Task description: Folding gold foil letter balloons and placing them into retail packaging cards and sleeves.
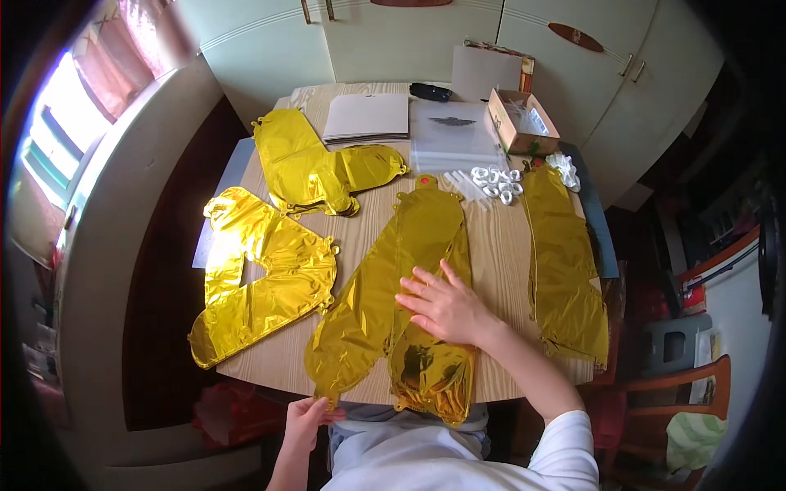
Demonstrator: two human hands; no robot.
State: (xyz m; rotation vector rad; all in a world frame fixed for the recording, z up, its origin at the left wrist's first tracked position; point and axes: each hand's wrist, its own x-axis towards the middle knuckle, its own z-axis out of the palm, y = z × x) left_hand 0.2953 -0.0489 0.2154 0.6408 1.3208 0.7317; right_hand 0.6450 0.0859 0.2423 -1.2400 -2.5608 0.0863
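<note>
A flat gold foil balloon point(368, 286) lies in the middle of the table, with two legs spreading toward me and a red dot on its far tab. My right hand point(446, 311) rests on its right leg, palm down with fingers spread. At the table's front edge, my left hand point(307, 419) pinches the tab at the end of the left leg. The near end of the right leg is crumpled and overhangs the edge. More flat gold foil balloons lie around it: a bent one point(286, 286) at the left, another point(303, 168) behind that, and a long one point(561, 262) at the right.
Toward the back are a stack of pale sheets point(366, 117), a clear plastic sheet point(458, 147), a black item point(431, 92) and an open box point(524, 123) with packets. White ribbon rolls point(495, 182) and thin clear strips lie nearby. A wooden chair point(679, 393) stands at the right.
</note>
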